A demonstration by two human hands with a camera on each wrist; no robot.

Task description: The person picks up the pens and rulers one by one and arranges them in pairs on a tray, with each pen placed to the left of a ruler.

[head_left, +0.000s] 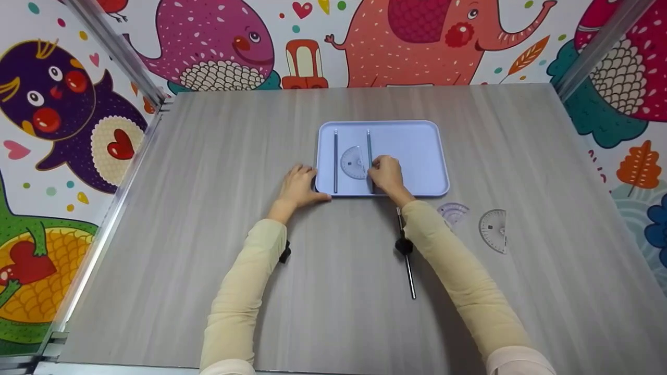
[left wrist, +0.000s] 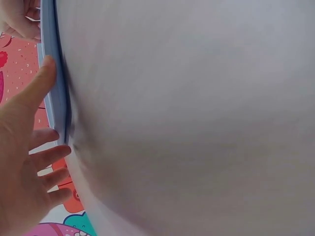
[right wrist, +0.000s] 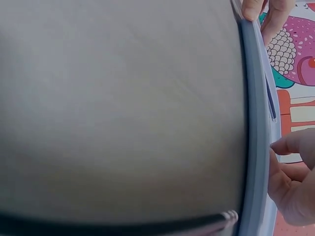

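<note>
A light blue tray [head_left: 422, 156] lies on the table. My left hand [head_left: 299, 186] touches its near left corner, thumb along the front edge and fingers at the left side; in the left wrist view these fingers are spread and fairly straight against the rim. Inside the tray, my right hand [head_left: 387, 173] pinches the near part of a blue-green pencil [head_left: 369, 143] with curled fingers; the fingers partly hide it. To its left are a clear protractor [head_left: 353, 162] and a dark pencil [head_left: 335, 161], roughly parallel to the other pencil.
On the table before the tray lies another dark pencil [head_left: 410, 276], partly behind the right wrist's black camera [head_left: 404, 246]. A purple protractor [head_left: 454, 212], overlapped by the right sleeve, and a clear protractor [head_left: 494, 230] lie to the right. Cartoon-printed walls [head_left: 312, 31] border the table.
</note>
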